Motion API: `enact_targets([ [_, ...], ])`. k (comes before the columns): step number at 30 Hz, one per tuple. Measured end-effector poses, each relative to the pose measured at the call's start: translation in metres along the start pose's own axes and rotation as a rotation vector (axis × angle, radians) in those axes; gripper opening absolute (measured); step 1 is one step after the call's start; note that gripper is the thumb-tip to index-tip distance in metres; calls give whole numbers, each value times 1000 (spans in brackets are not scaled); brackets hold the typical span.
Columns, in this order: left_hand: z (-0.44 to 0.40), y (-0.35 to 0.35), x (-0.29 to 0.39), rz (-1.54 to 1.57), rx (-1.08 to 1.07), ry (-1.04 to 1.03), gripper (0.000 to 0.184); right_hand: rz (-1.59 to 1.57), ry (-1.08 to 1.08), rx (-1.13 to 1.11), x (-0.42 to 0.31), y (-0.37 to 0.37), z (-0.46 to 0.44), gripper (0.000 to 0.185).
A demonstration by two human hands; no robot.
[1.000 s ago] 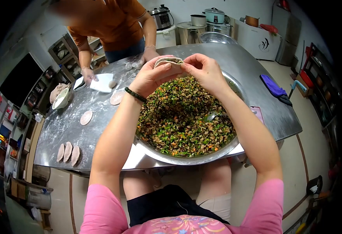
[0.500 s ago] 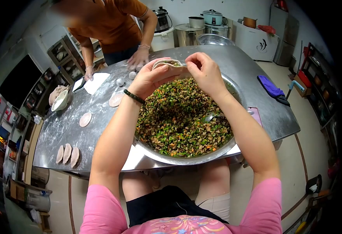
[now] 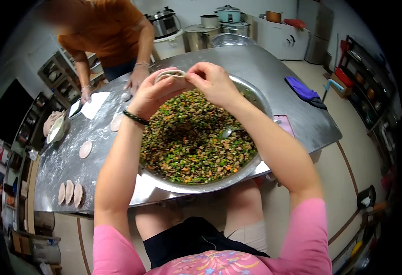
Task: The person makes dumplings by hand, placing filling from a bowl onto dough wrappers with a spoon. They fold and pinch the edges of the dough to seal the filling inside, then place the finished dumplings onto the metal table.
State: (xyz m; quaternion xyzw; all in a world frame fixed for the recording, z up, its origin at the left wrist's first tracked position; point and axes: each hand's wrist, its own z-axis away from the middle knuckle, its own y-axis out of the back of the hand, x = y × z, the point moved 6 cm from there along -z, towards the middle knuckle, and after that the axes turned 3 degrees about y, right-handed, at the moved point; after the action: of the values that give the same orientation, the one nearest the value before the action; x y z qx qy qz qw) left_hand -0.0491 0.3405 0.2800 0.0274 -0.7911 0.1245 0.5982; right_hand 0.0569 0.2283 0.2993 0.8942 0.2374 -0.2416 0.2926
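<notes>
A partly folded dumpling [image 3: 171, 78], with some filling showing along its top, is cradled in my left hand [image 3: 149, 94]. The fingers of my right hand [image 3: 210, 83] pinch its right end. Both hands are above the far edge of a big metal bowl [image 3: 201, 187] of chopped green, brown and orange filling [image 3: 196, 156]. A spoon [image 3: 228, 133] rests in the filling on the right. Three folded dumplings [image 3: 69, 193] lie at the table's near left corner. Two flat wrappers [image 3: 85, 149] [image 3: 116, 122] lie on the floured steel.
Across the steel table [image 3: 283, 110], a person [image 3: 104, 34] in an orange top has one gloved hand by a white sheet [image 3: 95, 105] and the other near dough pieces. A pale bowl [image 3: 56, 130] stands left. A purple cloth item [image 3: 302, 89] and a pink board [image 3: 284, 124] lie right.
The view has shifted, so the scene sits further left. My right fingers parted slightly from the dumpling's end and now pinch it again. The other person's hand moved over the dough pieces.
</notes>
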Motion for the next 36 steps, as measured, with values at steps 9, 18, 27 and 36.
enact_targets([
  [9,4,-8,4,-11,19,10,37,-78,33,65,-9,4,2,24],
  [18,4,-9,4,-47,28,24,39,-45,54,86,-11,6,1,21],
  [27,5,-12,3,-96,14,24,50,62,62,-6,-16,5,2,22],
  [36,5,-14,3,-65,-2,13,53,-13,85,0,-19,4,3,21],
])
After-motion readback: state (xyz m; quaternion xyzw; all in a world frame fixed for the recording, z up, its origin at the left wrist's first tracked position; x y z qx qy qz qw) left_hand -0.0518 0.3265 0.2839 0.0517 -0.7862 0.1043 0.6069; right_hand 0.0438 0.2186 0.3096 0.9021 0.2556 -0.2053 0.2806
